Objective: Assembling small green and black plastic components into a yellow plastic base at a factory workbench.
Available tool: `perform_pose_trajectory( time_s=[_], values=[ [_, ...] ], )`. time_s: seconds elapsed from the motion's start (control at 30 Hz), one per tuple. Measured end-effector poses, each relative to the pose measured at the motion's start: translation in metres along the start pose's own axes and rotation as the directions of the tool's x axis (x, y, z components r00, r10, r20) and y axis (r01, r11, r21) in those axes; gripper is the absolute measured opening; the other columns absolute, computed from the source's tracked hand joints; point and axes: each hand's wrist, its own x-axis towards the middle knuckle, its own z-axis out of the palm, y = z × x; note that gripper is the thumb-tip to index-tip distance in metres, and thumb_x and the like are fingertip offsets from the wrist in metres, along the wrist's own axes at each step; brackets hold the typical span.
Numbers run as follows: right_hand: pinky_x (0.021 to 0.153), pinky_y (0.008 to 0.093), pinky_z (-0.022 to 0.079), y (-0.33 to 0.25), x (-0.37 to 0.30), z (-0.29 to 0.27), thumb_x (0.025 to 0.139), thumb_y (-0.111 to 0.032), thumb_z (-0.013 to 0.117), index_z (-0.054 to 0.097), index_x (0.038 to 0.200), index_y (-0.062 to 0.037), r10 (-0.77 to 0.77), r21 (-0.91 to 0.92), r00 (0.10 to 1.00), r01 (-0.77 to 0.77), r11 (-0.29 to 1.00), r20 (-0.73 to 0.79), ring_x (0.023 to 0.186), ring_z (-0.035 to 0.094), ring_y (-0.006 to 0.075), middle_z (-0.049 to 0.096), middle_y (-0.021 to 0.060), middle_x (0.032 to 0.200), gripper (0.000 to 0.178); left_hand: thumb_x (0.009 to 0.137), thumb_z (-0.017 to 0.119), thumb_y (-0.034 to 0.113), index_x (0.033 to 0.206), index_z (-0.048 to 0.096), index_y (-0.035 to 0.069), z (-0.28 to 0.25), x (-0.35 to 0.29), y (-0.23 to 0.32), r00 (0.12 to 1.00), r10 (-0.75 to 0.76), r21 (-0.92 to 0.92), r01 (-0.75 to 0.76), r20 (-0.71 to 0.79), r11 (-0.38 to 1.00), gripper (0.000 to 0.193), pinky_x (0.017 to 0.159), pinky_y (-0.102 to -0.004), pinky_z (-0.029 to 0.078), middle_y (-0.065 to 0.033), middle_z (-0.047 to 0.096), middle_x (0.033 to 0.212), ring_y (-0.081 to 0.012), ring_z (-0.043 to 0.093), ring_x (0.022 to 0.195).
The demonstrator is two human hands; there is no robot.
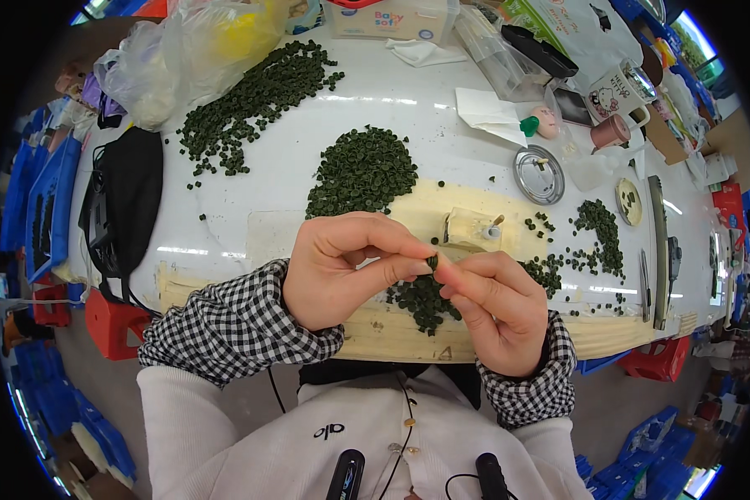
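Note:
My left hand [335,265] pinches a small dark green cap-like part [432,262] between thumb and forefinger. My right hand [502,310] is closed at the same part from the other side, its thumb and fingertip meeting the left ones. The fingers cover most of the part. Below the hands lies a small heap of dark green pieces [425,305], partly hidden. Just past my fingers stands a pale taped block [473,227] with a small white peg on it. A larger pile of green pieces [362,173] lies beyond my left hand.
Another long green heap [254,100] lies far left beside plastic bags [192,58]. To the right are scattered pieces [600,233], a round metal lid [539,175], tweezers [645,283] and a white mug [618,93]. A black bag [129,208] sits on the left edge.

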Motion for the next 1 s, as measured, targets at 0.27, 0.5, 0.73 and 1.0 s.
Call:
perform_pose_trajectory(
  time_s=[0.27,0.5,0.73,1.0],
  values=[
    [0.071,0.0266,0.050,-0.0002,0.0009,-0.0009,0.082,0.004,0.064,0.063,0.120,-0.0020,-0.022,-0.010,1.000,0.022,1.000,0.006,0.080,0.061,0.0208,0.061,0.0106,0.095,0.038,0.084,0.063,-0.010,0.099,0.066,-0.003,0.0000,0.0003,0.0029,1.000,0.010,0.021,-0.010,-0.004,1.000,0.017,0.072,-0.0249,0.052,-0.0134,0.066,0.094,-0.0153,0.064,0.081],
    [0.072,0.0266,0.050,0.0000,-0.0002,-0.0004,0.083,0.004,0.063,0.063,0.120,-0.0012,-0.007,0.010,1.000,0.007,1.000,0.005,0.081,0.061,0.0209,0.061,0.0111,0.095,0.037,0.084,0.064,-0.009,0.100,0.066,-0.003,0.0004,0.0005,0.0039,1.000,0.004,0.004,-0.004,-0.002,1.000,0.017,0.075,-0.0250,0.051,-0.0119,0.066,0.095,-0.0146,0.063,0.084],
    [0.072,0.0258,0.049,0.0001,-0.0018,0.0012,0.084,0.004,0.062,0.062,0.121,-0.0009,0.043,0.054,0.999,-0.043,0.998,0.000,0.081,0.061,0.0203,0.061,0.0121,0.097,0.037,0.081,0.069,-0.006,0.099,0.067,-0.003,-0.0004,-0.0002,0.0015,0.999,0.041,0.060,-0.040,-0.010,0.997,0.018,0.079,-0.0251,0.051,-0.0098,0.066,0.094,-0.0133,0.064,0.086],
    [0.070,0.0253,0.049,0.0017,-0.0016,0.0038,0.085,0.004,0.061,0.062,0.122,-0.0007,0.044,0.049,0.999,-0.044,0.998,-0.002,0.080,0.060,0.0197,0.061,0.0118,0.098,0.037,0.079,0.072,-0.006,0.094,0.066,-0.003,-0.0002,-0.0004,0.0031,0.996,0.094,0.136,-0.093,-0.003,0.986,0.017,0.076,-0.0251,0.052,-0.0096,0.067,0.090,-0.0130,0.064,0.083]
  ],
)
